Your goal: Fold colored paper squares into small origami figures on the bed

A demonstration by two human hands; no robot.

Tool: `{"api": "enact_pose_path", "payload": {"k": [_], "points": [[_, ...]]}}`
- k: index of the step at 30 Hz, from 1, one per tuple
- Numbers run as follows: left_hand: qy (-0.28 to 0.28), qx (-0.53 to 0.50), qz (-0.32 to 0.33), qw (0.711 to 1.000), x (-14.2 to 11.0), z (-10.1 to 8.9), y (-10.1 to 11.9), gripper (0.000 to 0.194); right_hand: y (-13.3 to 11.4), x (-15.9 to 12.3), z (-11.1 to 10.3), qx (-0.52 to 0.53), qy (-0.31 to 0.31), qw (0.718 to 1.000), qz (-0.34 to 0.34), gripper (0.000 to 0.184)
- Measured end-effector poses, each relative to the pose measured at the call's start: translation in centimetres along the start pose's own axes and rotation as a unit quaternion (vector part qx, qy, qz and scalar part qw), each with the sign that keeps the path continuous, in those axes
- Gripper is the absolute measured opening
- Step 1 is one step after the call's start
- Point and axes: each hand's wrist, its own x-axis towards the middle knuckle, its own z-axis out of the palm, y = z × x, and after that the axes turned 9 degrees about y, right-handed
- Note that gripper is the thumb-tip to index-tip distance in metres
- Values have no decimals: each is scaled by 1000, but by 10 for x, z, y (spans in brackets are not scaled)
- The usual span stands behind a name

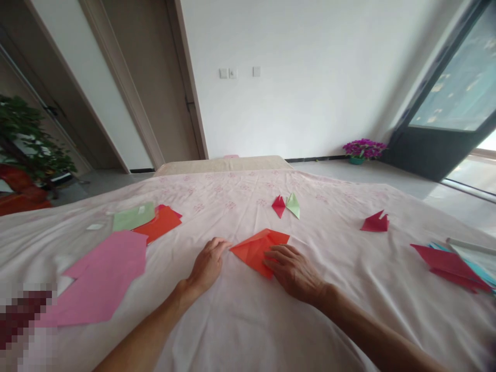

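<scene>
A folded sheet of orange origami paper (256, 250) lies on the cloth in front of me, with creases and a pointed left corner. My left hand (209, 263) is at that corner, its fingers closed together on the tip. Across the right part of the paper rests my right hand (292, 268), fingers stretched out and pressing on it; they hide some of its edge. Beyond the paper stand a small red folded piece (278, 206) and a light green one (293, 205), side by side. Another red folded piece (375, 222) sits farther right.
Pink paper sheets (112, 274) lie at the left, beside orange sheets (160, 225) and a green packet (132, 216). On the right are a red sheet (451, 266) and blue papers (475, 268). A wrinkled pale pink cloth (240, 330) covers the surface.
</scene>
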Motion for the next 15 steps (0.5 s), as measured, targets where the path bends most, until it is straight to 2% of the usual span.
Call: {"api": "enact_pose_path", "payload": {"k": [5,11,15], "points": [[-40,-8,25,999,9,-8,-14,69,5,1,2,32,-5,999,16,23],[-30,-3,36,999,10,-10,-9,53,7,5,2,51,6,997,49,25],[-42,14,24,999,10,-12,-6,59,8,14,-1,64,8,997,51,28]]}}
